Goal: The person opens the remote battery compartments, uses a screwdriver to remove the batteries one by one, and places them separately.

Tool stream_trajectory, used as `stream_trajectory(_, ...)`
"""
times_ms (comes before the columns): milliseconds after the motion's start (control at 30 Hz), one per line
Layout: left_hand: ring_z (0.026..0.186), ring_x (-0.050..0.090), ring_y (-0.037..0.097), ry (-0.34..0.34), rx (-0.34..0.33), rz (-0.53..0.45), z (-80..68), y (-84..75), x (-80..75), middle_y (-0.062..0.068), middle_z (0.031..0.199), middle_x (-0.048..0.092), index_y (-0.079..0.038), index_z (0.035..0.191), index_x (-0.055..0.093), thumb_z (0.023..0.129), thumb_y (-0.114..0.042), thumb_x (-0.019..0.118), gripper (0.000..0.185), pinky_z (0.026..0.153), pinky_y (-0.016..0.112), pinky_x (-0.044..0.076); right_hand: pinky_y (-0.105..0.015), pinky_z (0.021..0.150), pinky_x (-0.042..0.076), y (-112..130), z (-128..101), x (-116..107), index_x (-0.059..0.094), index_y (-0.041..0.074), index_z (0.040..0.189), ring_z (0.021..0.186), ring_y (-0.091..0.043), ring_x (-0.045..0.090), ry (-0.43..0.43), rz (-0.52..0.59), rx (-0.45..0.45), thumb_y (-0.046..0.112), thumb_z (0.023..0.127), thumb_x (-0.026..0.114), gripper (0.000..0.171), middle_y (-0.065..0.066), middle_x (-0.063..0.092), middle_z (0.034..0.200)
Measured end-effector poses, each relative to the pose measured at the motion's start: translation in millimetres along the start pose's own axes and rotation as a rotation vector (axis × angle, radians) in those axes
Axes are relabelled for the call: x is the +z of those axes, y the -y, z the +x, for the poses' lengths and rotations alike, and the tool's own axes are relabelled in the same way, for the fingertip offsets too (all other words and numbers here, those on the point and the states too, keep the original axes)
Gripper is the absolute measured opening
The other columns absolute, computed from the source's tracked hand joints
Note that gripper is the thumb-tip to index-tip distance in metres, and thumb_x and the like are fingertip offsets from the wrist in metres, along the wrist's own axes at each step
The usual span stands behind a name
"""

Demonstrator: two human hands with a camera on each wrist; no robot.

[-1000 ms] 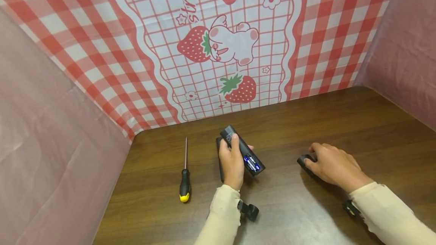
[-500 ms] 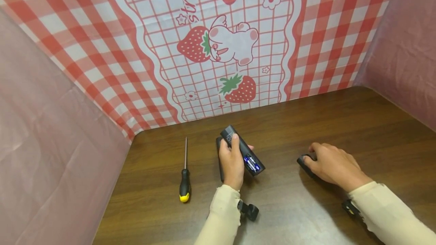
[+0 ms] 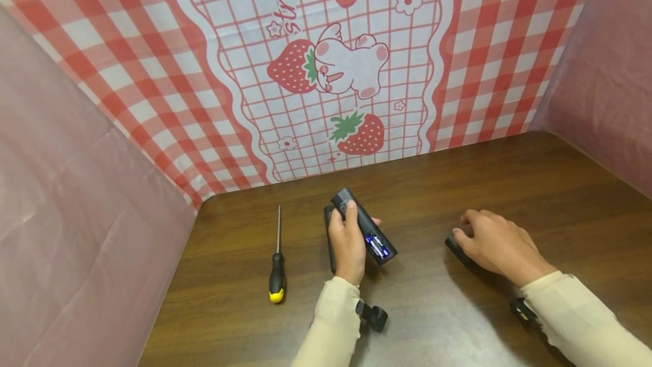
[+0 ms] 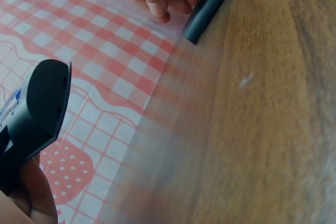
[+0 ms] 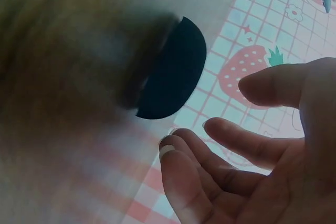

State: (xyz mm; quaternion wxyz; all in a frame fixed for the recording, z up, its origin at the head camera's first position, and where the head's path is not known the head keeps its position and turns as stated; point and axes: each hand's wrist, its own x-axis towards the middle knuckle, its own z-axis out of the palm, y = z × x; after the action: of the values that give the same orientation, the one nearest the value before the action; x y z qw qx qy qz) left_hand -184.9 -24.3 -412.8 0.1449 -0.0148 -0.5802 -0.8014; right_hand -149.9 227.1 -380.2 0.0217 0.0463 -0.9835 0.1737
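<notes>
- My left grip [image 3: 347, 245] is clamped on the remote [image 3: 365, 221], with my thumb laid along its upper face.
- I have the remote above the left-centre part of the desk [image 3: 407, 197], slanting so that its battery end points down toward my right side.
- In that end the bay is uncovered, and two blue-and-white batteries [image 3: 377, 246] lie side by side in it.
- Just behind my left grip, on its left side, a dark bar [image 3: 331, 251] shows as a narrow strip; my own hand covers most of it, and I cannot tell whether I touch it.
- My right grip [image 3: 501, 245] has thumb and fingers apart, loosely bent, at a short black piece [image 4: 206, 13] on the desk.
- From the right wrist, the black piece shows a half-round end just past my fingertips; I cannot tell whether any finger touches it.
- The remote and the black piece are well apart, with bare wood between them.
- To the left of the remote lies a screwdriver [image 3: 277, 276], its black handle with a yellow end toward me and its thin shaft pointing at the red-and-white checked cloth [image 3: 484, 61] printed with strawberries.
</notes>
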Motion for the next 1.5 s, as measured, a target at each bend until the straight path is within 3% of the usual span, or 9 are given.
stream_trajectory(567,0.075,0.069,0.048,0.001,0.008,0.014,1.6,1.9,0.3,0.021,0.074,0.069,-0.003,0.107,0.052,0.106,-0.036,0.049,0.033,0.059,0.037,0.057,-0.054,0.068,0.049,18.6,1.9,2.3,0.069,0.009,0.110,0.089,-0.030,0.066,-0.112,0.029,-0.080,0.030,0.095,0.061,0.028,-0.006,0.069,0.102)
stream_trajectory(833,0.077,0.069,0.049,-0.009,0.003,0.026,1.0,1.9,1.7,0.021,0.074,0.069,-0.002,0.107,0.053,0.106,-0.035,0.050,0.033,0.060,0.034,0.056,-0.048,0.062,0.048,27.1,5.2,5.3,0.070,0.008,0.106,0.077,-0.021,0.062,-0.119,0.046,-0.110,0.029,0.094,0.062,0.025,-0.002,0.067,0.090)
stream_trajectory(1233,0.078,0.067,0.054,0.028,0.027,0.021,0.1,1.7,5.2,0.021,0.074,0.069,-0.003,0.107,0.052,0.106,-0.033,0.050,0.030,0.060,0.037,0.057,-0.041,0.061,0.047,43.3,9.2,18.7,0.071,0.008,0.104,0.069,-0.016,0.056,-0.119,0.076,-0.136,0.029,0.094,0.065,0.024,0.002,0.064,0.082)
stream_trajectory(1500,0.075,0.069,0.050,0.065,0.034,0.048,-1.9,1.4,4.7,0.020,0.074,0.070,-0.004,0.104,0.055,0.106,-0.034,0.051,0.030,0.058,0.035,0.057,-0.038,0.057,0.045,59.1,12.6,24.2,0.071,0.009,0.101,0.064,-0.014,0.054,-0.131,0.128,-0.152,0.031,0.096,0.065,0.024,0.004,0.061,0.076)
